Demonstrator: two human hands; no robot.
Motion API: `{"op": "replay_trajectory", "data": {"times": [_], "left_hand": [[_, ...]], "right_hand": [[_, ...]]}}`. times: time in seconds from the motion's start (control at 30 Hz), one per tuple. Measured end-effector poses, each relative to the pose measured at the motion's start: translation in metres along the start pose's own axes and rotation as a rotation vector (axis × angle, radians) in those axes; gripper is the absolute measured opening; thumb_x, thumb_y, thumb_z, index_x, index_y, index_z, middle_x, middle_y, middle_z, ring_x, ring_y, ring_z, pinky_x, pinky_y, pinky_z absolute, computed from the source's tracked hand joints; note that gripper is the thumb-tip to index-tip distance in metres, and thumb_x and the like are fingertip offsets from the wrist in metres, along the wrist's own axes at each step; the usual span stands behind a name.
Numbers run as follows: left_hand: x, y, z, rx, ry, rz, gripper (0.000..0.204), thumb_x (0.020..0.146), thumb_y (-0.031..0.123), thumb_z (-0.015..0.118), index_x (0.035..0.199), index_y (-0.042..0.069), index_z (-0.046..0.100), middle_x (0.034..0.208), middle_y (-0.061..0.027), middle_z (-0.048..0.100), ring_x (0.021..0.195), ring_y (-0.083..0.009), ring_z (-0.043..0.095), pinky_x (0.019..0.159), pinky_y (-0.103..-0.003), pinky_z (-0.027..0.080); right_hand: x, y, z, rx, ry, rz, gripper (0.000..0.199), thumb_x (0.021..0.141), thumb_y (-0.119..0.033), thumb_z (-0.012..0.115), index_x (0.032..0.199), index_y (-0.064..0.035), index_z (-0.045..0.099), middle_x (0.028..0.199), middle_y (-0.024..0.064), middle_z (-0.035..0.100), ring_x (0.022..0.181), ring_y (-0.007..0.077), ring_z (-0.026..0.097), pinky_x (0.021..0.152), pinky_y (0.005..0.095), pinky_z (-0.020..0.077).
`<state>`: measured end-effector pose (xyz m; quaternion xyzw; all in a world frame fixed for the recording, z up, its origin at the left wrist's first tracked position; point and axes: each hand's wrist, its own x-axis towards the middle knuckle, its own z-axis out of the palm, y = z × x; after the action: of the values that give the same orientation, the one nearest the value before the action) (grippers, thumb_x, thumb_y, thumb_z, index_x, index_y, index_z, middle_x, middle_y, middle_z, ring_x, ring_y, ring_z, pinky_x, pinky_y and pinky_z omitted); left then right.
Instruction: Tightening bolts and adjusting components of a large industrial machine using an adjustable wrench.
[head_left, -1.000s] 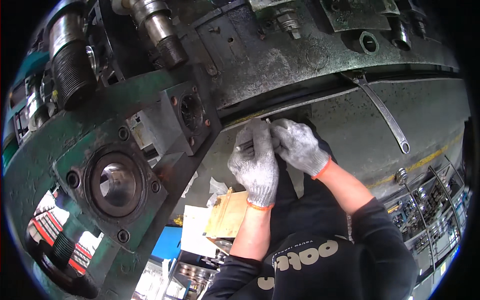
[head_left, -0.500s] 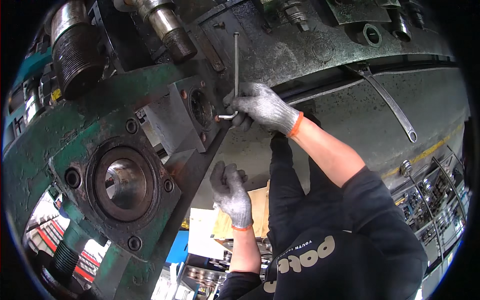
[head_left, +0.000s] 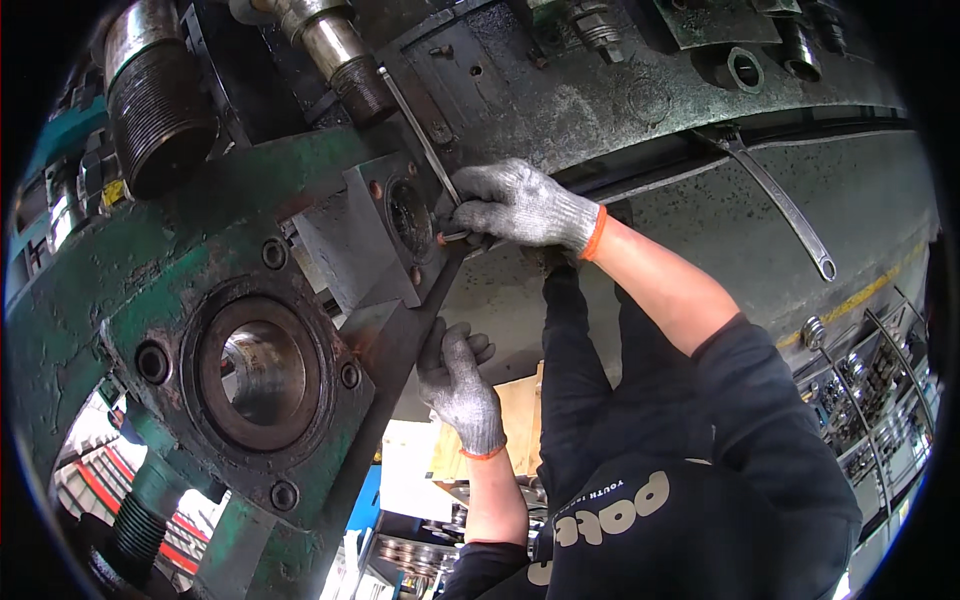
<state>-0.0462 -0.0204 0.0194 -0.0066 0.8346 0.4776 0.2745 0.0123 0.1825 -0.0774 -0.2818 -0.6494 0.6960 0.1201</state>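
My right hand (head_left: 525,205), in a grey knit glove with an orange cuff, is closed around the bend of a long L-shaped hex key (head_left: 412,122). The key's long arm leans up and to the left. Its short end meets a coppery screw (head_left: 441,239) at the right edge of a dark square block (head_left: 380,240) with a round bore; how deep it sits is hidden. My left hand (head_left: 463,390), gloved alike, hovers lower down beside the machine's dark edge. Its fingers are loosely bent and apart, with nothing visible in them.
A green machine frame with a big round bore (head_left: 260,375) fills the left. Thick threaded rods (head_left: 160,120) jut out at the top left. A large wrench (head_left: 775,195) hangs from the beam at right. Metal parts on a rack (head_left: 860,390) stand at lower right.
The hex key's long arm has swung from upright to a leftward lean, with my right hand turning along. My left hand has shifted only slightly. The whole view has moved a little.
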Motion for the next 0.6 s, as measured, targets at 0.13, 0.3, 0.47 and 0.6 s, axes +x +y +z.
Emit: {"op": "replay_trajectory", "data": {"times": [0.13, 0.3, 0.47, 0.6], "left_hand": [[0.006, 0.007, -0.008, 0.173, 0.039, 0.068, 0.036, 0.098, 0.016, 0.058, 0.124, -0.008, 0.055, 0.094, -0.0164, 0.068, 0.069, -0.0196, 0.066, 0.065, -0.03, 0.057], [0.041, 0.002, -0.039, 0.462, 0.536, 0.84, 0.029, 0.097, 0.014, 0.058, 0.116, -0.008, 0.058, 0.091, -0.0172, 0.069, 0.065, -0.0246, 0.065, 0.06, -0.035, 0.054], [0.062, 0.012, -0.081, 0.699, 0.752, 1.343, 0.029, 0.099, 0.011, 0.056, 0.124, -0.005, 0.055, 0.103, -0.0184, 0.07, 0.07, -0.0303, 0.067, 0.059, -0.038, 0.054], [0.055, 0.005, -0.098, 0.985, 0.753, 1.317, 0.028, 0.098, 0.009, 0.058, 0.123, -0.002, 0.057, 0.105, -0.0174, 0.07, 0.07, -0.032, 0.067, 0.059, -0.04, 0.053]], "right_hand": [[0.005, -0.009, -0.01, -0.132, -0.057, -0.07, 0.023, 0.087, -0.021, 0.065, 0.1, -0.0029, 0.069, 0.078, 0.0108, 0.068, 0.066, 0.0269, 0.062, 0.066, 0.0399, 0.052], [0.039, -0.057, -0.019, -0.027, 0.067, 0.0, 0.033, 0.091, -0.034, 0.064, 0.102, -0.0026, 0.07, 0.078, 0.0126, 0.067, 0.067, 0.0311, 0.062, 0.066, 0.0448, 0.0506], [0.055, -0.056, 0.02, -0.149, 0.552, -0.275, 0.021, 0.093, -0.024, 0.063, 0.1, -0.0045, 0.069, 0.077, 0.0093, 0.067, 0.061, 0.0241, 0.062, 0.055, 0.0343, 0.0508], [-0.03, -0.099, 0.06, 0.098, 0.616, -0.493, 0.009, 0.089, -0.012, 0.063, 0.096, -0.0108, 0.068, 0.091, 0.0067, 0.068, 0.073, 0.0267, 0.062, 0.066, 0.0362, 0.0525]]}}
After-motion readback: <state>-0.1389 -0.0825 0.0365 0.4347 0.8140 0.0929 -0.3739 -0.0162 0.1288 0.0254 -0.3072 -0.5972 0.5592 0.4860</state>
